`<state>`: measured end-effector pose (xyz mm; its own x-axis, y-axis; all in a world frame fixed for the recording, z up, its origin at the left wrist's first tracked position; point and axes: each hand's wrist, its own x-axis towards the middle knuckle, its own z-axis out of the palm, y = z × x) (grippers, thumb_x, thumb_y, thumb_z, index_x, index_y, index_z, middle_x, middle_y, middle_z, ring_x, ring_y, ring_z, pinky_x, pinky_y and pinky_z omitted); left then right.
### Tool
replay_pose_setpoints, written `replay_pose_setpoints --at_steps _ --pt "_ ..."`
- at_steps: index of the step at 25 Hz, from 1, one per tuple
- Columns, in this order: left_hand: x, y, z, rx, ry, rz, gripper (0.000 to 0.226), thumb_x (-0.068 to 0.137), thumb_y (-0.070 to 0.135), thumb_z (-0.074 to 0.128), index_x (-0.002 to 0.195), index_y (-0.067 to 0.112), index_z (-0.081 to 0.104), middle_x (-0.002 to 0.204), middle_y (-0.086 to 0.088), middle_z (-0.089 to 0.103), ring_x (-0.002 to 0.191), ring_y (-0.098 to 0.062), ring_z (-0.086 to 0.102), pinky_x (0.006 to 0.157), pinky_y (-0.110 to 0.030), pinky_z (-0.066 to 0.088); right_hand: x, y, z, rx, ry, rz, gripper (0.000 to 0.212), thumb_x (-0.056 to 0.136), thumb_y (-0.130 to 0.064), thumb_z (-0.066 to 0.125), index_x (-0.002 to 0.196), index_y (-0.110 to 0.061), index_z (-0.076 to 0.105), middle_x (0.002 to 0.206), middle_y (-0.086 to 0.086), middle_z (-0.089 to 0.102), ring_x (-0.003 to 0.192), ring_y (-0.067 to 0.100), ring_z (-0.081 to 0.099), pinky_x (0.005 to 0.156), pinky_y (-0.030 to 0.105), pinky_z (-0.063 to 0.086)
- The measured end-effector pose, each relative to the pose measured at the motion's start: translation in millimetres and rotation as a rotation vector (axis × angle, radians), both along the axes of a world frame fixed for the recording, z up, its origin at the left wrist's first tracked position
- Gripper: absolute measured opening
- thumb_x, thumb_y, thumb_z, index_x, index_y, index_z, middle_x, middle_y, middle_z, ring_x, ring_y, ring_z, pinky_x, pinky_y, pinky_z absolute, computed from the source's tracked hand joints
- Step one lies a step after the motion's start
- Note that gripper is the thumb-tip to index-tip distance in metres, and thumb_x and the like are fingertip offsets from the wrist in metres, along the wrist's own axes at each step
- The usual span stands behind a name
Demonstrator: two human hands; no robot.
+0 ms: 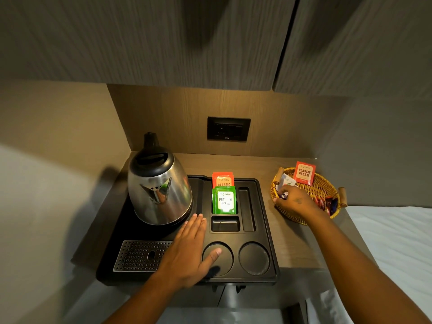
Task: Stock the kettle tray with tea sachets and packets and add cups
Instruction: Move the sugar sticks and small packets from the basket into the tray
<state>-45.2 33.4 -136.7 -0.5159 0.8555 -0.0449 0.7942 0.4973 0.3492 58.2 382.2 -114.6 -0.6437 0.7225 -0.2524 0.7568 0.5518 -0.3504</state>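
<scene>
From the head camera, a black kettle tray (266, 232) sits on a wooden counter (294, 239) in a niche under grey cabinet doors, with a dark wall socket (228, 128) on the back panel. A steel kettle (159, 185) with a black lid stands on the tray's left rear part, and a perforated drip grate (140, 256) lies in front of it. In the tray's middle compartments, orange tea sachets (223, 179) stand upright at the back and green tea sachets (225, 200) stand just in front of them; the small compartment (225, 223) nearer the camera and the long narrow slot (247, 209) to the right hold nothing. Two round cup recesses (254, 258) at the tray's front are bare. The left hand (189, 249) lies flat and spread on the tray, fingers together near the kettle's base, thumb over the left recess, holding nothing. To the right of the tray, apart from it, a wicker basket (322, 190) holds an upright red sachet (304, 173) marked Classic Assam, white packets (286, 180) and dark red packets (326, 203). The right hand (295, 202) reaches into the basket with fingers curled onto the packets at its left side; whether it grips one cannot be told.
</scene>
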Motion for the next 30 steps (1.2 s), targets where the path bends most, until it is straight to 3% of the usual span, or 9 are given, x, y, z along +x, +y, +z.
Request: replay_pose_setpoints --at_steps 5,8,10,13,17,20,24,27,30 --pt "-0.5 0.2 1.1 0.001 0.003 0.002 0.089 0.086 0.077 0.013 0.153 0.022 -0.006 0.162 0.005 -0.009 0.146 -0.009 -0.017 0.121 -0.034 -0.001 3.3 4.7 16.6 -0.239 0.143 -0.062 0.027 0.078 -0.023 0.077 0.104 -0.024 0.069 0.122 0.009 0.059 0.097 0.020 0.055 0.071 0.027 0.047" --pt "-0.9 0.6 -0.1 0.006 0.007 0.002 0.089 0.086 0.077 0.012 0.153 0.022 -0.005 0.162 0.005 -0.009 0.146 -0.008 -0.017 0.121 -0.034 -0.001 12.3 3.0 47.2 -0.219 0.185 -0.071 0.027 0.076 -0.014 0.079 0.099 -0.024 0.071 0.112 0.007 0.063 0.090 0.021 0.061 0.065 0.029 0.054" --pt "-1.8 1.3 -2.4 0.012 0.004 0.003 0.089 0.086 0.078 0.012 0.153 0.022 -0.004 0.162 0.005 -0.008 0.146 -0.008 -0.017 0.121 -0.033 -0.002 9.2 -16.2 61.3 -0.174 0.246 0.022 0.026 0.074 -0.014 0.079 0.092 -0.032 0.070 0.105 -0.005 0.065 0.095 0.016 0.059 0.066 0.024 0.049" --pt "-2.9 1.9 -4.1 0.033 0.005 0.004 0.089 0.086 0.078 0.013 0.154 0.022 -0.002 0.163 0.006 -0.006 0.146 -0.007 -0.016 0.119 -0.031 -0.004 -11.7 -82.6 60.9 -0.330 0.241 0.340 0.031 0.074 -0.015 0.078 0.083 -0.043 0.067 0.097 -0.019 0.063 0.098 0.006 0.059 0.078 0.021 0.050" --pt "-3.0 2.3 -4.0 0.038 0.003 0.002 0.090 0.086 0.078 0.015 0.154 0.022 -0.001 0.162 0.006 -0.005 0.146 -0.006 -0.016 0.117 -0.029 -0.006 -39.9 -135.1 35.4 -0.255 0.111 0.526 0.027 0.080 -0.014 0.071 0.096 -0.035 0.070 0.116 -0.005 0.064 0.112 0.016 0.055 0.093 0.038 0.048" --pt "-2.6 2.3 -3.2 0.041 -0.001 -0.004 0.090 0.086 0.078 0.015 0.154 0.021 -0.001 0.162 0.005 -0.006 0.145 -0.006 -0.017 0.118 -0.029 -0.005 -38.5 -122.5 36.9 -0.206 0.048 0.521 0.041 0.079 -0.004 0.069 0.104 -0.037 0.069 0.127 -0.002 0.059 0.118 0.020 0.052 0.094 0.039 0.048" --pt "-3.1 2.4 -3.0 0.027 -0.002 -0.001 0.089 0.086 0.078 0.013 0.153 0.022 -0.004 0.162 0.006 -0.008 0.146 -0.006 -0.018 0.120 -0.032 -0.003 -6.6 -62.4 46.6 -0.067 0.101 0.168 0.047 0.078 0.003 0.063 0.109 -0.031 0.069 0.124 0.001 0.062 0.114 0.023 0.056 0.090 0.036 0.048" --pt "-3.0 2.1 -2.8 0.017 -0.006 -0.003 0.089 0.085 0.078 0.011 0.153 0.022 -0.006 0.162 0.006 -0.009 0.145 -0.006 -0.019 0.120 -0.032 -0.004 22.4 -9.3 45.2 0.178 0.002 -0.229 0.025 0.082 -0.013 0.068 0.107 -0.014 0.069 0.104 0.013 0.068 0.094 0.031 0.064 0.078 0.040 0.056" --pt "-2.7 2.3 -1.7 0.016 -0.007 -0.004 0.090 0.085 0.078 0.011 0.153 0.022 -0.006 0.162 0.006 -0.010 0.145 -0.006 -0.019 0.120 -0.032 -0.005 35.3 7.3 37.1 0.214 -0.056 -0.339 0.029 0.077 -0.030 0.075 0.098 -0.013 0.066 0.083 0.005 0.065 0.085 0.024 0.064 0.077 0.037 0.045"
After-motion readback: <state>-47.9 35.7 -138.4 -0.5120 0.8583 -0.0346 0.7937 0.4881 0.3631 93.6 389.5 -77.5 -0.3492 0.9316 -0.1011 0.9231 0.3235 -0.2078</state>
